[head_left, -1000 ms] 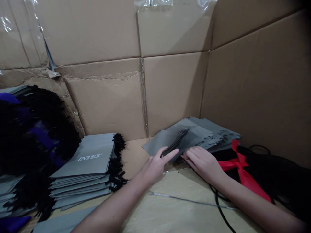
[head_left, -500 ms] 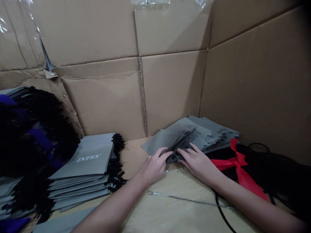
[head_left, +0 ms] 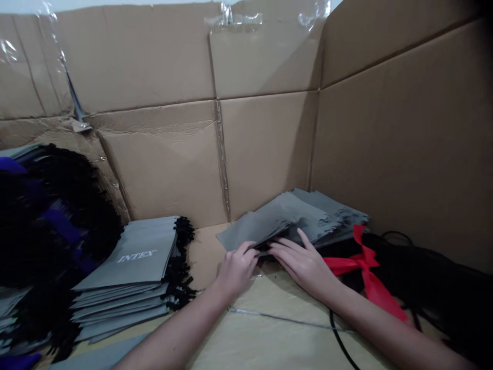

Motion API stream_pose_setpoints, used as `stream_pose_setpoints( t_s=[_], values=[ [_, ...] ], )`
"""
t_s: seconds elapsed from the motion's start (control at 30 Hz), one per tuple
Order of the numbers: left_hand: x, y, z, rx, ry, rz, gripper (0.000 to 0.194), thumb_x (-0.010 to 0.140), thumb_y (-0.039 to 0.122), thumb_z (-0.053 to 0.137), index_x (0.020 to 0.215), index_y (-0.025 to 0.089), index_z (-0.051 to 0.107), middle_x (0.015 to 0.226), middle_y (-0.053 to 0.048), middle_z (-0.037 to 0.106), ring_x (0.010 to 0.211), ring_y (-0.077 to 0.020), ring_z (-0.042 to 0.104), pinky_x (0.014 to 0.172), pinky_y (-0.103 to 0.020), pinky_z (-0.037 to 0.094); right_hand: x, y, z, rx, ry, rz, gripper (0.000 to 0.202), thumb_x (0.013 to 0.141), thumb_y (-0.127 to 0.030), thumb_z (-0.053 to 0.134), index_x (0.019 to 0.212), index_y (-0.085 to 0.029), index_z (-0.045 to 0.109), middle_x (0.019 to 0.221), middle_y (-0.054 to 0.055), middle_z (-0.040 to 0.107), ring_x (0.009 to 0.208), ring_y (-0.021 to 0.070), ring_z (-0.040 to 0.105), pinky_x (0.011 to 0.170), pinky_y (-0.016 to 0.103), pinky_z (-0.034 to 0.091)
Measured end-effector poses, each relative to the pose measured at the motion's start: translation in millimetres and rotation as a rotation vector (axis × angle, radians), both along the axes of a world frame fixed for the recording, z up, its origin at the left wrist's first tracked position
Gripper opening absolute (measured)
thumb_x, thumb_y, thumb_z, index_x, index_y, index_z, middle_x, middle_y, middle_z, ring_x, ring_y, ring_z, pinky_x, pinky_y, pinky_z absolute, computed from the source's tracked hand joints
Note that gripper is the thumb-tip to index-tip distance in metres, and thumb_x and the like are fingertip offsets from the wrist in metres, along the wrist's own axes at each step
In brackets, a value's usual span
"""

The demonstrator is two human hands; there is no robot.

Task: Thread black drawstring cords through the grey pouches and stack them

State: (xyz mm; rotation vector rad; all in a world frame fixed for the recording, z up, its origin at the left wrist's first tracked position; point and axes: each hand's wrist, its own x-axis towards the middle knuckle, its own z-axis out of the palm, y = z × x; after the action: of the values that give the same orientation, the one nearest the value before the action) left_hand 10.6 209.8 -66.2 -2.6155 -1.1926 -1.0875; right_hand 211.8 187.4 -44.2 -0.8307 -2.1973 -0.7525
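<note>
A fanned pile of grey fabric pieces point(head_left: 304, 210) leans against the cardboard at centre right. My left hand point(head_left: 238, 264) is closed on the near left corner of the upper pieces, its thumb and fingers pinching their edge. Beside it, my right hand point(head_left: 298, 259) lies on the pile's front edge, fingers spread and fingertips partly tucked under the raised pieces. A thin wire tool point(head_left: 277, 317) rests on the pale table point(head_left: 246, 344) below my hands, partly hidden by my right forearm.
A neat stack of grey bags marked INTEX point(head_left: 142, 252), with black cord ends, stands at left. Behind it are black cord bundles point(head_left: 84, 195) with blue ties point(head_left: 63, 226). At right, a red ribbon point(head_left: 364, 263) binds black cords point(head_left: 431, 277). Cardboard walls point(head_left: 154, 169) rise behind.
The raised upper pieces have come down flatter on the pile. My right fingers have moved further under their edge, near my left hand. The view has shifted slightly.
</note>
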Motion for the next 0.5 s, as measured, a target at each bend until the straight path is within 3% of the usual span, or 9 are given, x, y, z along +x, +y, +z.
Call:
stream_pose_setpoints(
  t_s=[0.17, 0.3, 0.4, 0.5],
  values=[
    [-1.6, 1.9, 2.3, -0.055, -0.241, 0.043, 0.019, 0.089, 0.020, 0.045, 0.092, 0.022, 0.064, 0.096, -0.003, 0.065, 0.082, -0.0151, 0.063, 0.074, -0.025, 0.050, 1.5, -7.2, 12.7, 0.086, 0.110, -0.070, 0.029, 0.089, -0.013, 0.043, 0.116, -0.021, 0.051, 0.125, 0.007, 0.060, 0.118, 0.0214, 0.051, 0.110, 0.052, 0.010],
    [-7.8, 6.9, 20.9, -0.007, -0.448, 0.055, 0.017, 0.084, 0.017, 0.046, 0.079, 0.019, 0.062, 0.078, -0.001, 0.064, 0.076, -0.0154, 0.060, 0.069, -0.024, 0.047, 11.6, -9.7, 31.8, 0.104, 0.408, -0.118, 0.030, 0.087, -0.016, 0.044, 0.117, -0.019, 0.045, 0.130, 0.016, 0.051, 0.125, 0.0268, 0.042, 0.106, 0.057, 0.020],
    [-16.5, 3.8, 46.9, 0.051, -0.513, 0.102, 0.015, 0.083, 0.020, 0.046, 0.074, 0.017, 0.058, 0.071, -0.001, 0.061, 0.070, -0.0163, 0.057, 0.064, -0.025, 0.045, 19.2, 0.8, 37.5, -0.039, 0.661, -0.022, 0.031, 0.087, -0.021, 0.046, 0.117, -0.020, 0.037, 0.130, 0.019, 0.044, 0.124, 0.0265, 0.043, 0.100, 0.049, 0.037],
    [-29.1, -18.5, 71.1, 0.061, -0.639, 0.165, 0.013, 0.080, 0.028, 0.051, 0.073, 0.018, 0.055, 0.068, 0.001, 0.057, 0.067, -0.0159, 0.054, 0.061, -0.024, 0.043, 20.7, 15.6, 35.1, -0.302, 0.835, 0.088, 0.058, 0.081, -0.035, 0.057, 0.125, -0.020, 0.022, 0.131, 0.023, 0.038, 0.123, 0.0285, 0.045, 0.092, 0.045, 0.046]
  ],
)
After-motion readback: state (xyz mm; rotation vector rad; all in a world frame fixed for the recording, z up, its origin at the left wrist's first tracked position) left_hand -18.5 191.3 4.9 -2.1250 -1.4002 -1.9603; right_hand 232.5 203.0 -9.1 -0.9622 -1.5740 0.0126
